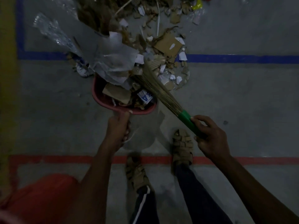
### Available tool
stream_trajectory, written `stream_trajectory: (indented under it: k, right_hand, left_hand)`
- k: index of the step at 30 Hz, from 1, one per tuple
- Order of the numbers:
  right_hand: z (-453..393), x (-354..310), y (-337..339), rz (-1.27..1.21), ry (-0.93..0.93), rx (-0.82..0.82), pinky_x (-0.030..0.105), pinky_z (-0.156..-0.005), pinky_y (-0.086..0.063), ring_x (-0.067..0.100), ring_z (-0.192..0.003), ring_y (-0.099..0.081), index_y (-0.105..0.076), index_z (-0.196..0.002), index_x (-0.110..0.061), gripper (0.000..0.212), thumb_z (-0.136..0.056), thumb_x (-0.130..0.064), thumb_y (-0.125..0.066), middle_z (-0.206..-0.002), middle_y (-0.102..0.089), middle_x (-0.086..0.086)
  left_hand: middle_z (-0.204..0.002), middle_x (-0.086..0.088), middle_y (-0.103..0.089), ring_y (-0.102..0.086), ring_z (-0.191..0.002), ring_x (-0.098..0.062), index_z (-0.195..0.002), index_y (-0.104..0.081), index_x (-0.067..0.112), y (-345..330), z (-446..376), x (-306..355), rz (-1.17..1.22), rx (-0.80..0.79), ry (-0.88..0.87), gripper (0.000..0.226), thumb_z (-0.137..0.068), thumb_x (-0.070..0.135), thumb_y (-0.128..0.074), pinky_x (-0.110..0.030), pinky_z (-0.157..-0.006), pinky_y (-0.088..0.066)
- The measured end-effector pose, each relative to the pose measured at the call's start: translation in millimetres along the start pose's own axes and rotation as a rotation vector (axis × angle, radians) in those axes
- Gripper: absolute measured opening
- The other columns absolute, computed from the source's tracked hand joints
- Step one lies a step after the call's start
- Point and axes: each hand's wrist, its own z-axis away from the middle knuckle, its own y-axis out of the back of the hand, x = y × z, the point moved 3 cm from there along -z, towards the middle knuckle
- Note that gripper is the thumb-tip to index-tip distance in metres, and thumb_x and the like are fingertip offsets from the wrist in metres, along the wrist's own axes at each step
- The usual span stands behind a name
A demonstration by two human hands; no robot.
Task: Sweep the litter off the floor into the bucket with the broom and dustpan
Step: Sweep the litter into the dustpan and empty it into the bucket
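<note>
A pink dustpan (pixel 103 101) lies on the grey floor, heaped with cardboard scraps, paper and crumpled plastic sheet (pixel 113 57). My left hand (pixel 119 128) grips its handle at the near edge. My right hand (pixel 208 136) grips the green handle (pixel 188 121) of a straw broom, whose bristles (pixel 153 83) slant up-left onto the litter at the dustpan's mouth. More litter (pixel 166 46), torn cardboard and white paper bits, spreads beyond the pan toward the top. A red bucket (pixel 42 198) shows at the bottom left, partly behind my left arm.
A blue floor line (pixel 242 58) runs across behind the pan and a red line (pixel 56 159) crosses near my sandalled feet (pixel 182 147). A yellow strip (pixel 8 78) edges the left. A yellow wrapper (pixel 197 4) lies at the top right.
</note>
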Motion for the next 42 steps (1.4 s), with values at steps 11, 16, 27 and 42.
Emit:
stream_trajectory:
  k: [11, 16, 27, 42]
  right_hand:
    - [52.8, -173.9, 102.1, -0.100, 0.030, -0.024, 0.020, -0.069, -0.048, 0.015, -0.098, -0.066, -0.067, -0.125, -0.023, 0.074, -0.056, 0.003, -0.059, -0.130, -0.060, -0.009]
    - [83.0, -262.1, 176.8, -0.049, 0.175, -0.077, 0.018, -0.061, -0.040, 0.012, -0.085, -0.064, -0.065, -0.129, -0.022, 0.071, -0.061, -0.004, -0.056, -0.133, -0.058, -0.006]
    - [184.1, -373.0, 266.2, -0.002, 0.378, -0.086, 0.023, -0.065, -0.041, 0.027, -0.090, -0.066, -0.054, -0.140, -0.020, 0.070, -0.072, -0.003, -0.055, -0.141, -0.051, 0.002]
    - [137.8, -415.1, 332.2, 0.129, 0.782, -0.406, 0.038, -0.053, -0.053, 0.026, -0.081, -0.066, -0.038, -0.148, -0.022, 0.083, -0.076, 0.003, -0.072, -0.150, -0.038, 0.001]
  left_hand:
    - [-0.055, -0.009, -0.033, -0.029, -0.038, -0.013, -0.080, -0.049, 0.014, 126.1, 164.8, 49.3, 0.123, 0.051, -0.087, 0.039, -0.100, 0.045, -0.059, -0.018, -0.040, -0.025]
    - [-0.053, -0.010, -0.028, -0.028, -0.033, -0.015, -0.069, -0.038, 0.016, 183.1, 264.6, 78.2, 0.195, 0.075, -0.138, 0.046, -0.103, 0.042, -0.056, -0.017, -0.039, -0.025]
    - [-0.049, -0.005, -0.032, -0.030, -0.036, -0.015, -0.077, -0.050, 0.010, 259.8, 450.8, 84.3, 0.343, 0.103, -0.140, 0.043, -0.100, 0.046, -0.058, -0.024, -0.046, -0.022]
    - [-0.049, -0.001, -0.033, -0.030, -0.037, -0.016, -0.070, -0.047, 0.014, 244.2, 571.0, 75.6, 0.685, 0.388, -0.054, 0.048, -0.097, 0.052, -0.060, -0.024, -0.046, -0.021]
